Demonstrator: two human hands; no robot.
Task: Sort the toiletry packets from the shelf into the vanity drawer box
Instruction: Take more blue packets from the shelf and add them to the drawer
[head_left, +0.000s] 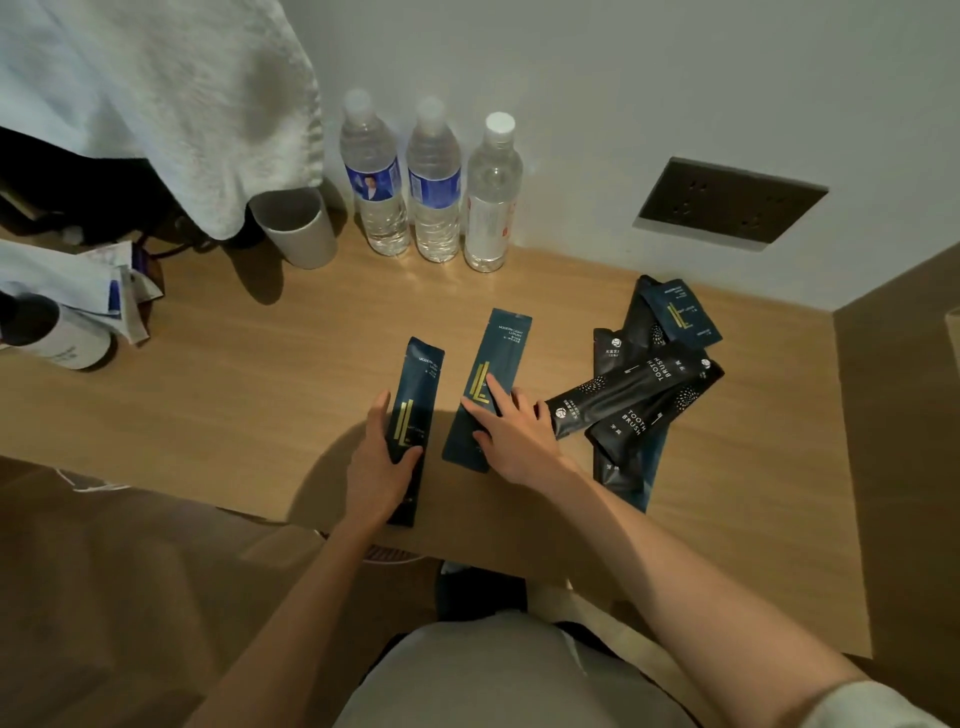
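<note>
Open shelf (234, 395) at left; bottles (434, 208) and cup (301, 228) block the back, packet pile (639, 395) the right.

Matt wood-grain shelf (260, 364), glossy foil packets (498, 364), terry towel (156, 104)

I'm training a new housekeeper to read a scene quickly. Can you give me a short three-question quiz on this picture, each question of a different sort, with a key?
1. True or false: the left hand holds the left blue packet between thumb and fingers.
2. How many water bottles stand at the wall? A: two. B: three. C: four.
3. Fill in: the black packets piled to the right of the right hand read "TOOTH ____".
Key: 1 true; 2 B; 3 BRUSH.
</note>
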